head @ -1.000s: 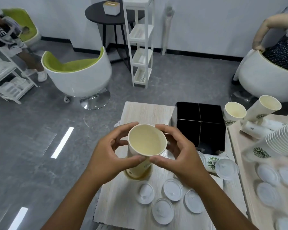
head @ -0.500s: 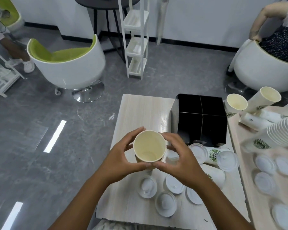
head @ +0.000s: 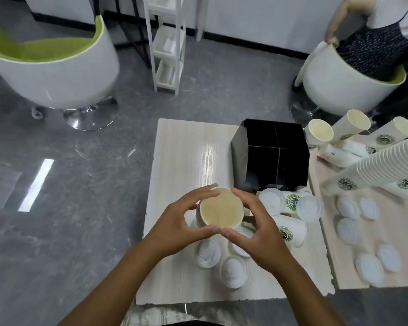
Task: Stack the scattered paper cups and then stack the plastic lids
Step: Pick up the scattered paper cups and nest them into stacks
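An upright paper cup (head: 222,211), seen from above with its cream inside showing, stands on the pale wooden table (head: 186,156). My left hand (head: 177,224) and my right hand (head: 257,227) curl round its rim from either side, thumbs meeting at the near edge. White plastic lids (head: 232,270) lie scattered on the table just below my hands. Two paper cups with green logos (head: 290,229) lie on their sides to the right, beside more lids (head: 309,208).
A black box (head: 271,158) stands at the table's far right. A second table (head: 391,231) on the right carries a long stack of cups (head: 382,165), loose cups (head: 320,132) and several lids. White chairs, a shelf and a seated person are beyond.
Both hands have brought the cup down from tilted in the air to upright on the table. The view has tipped further downward.
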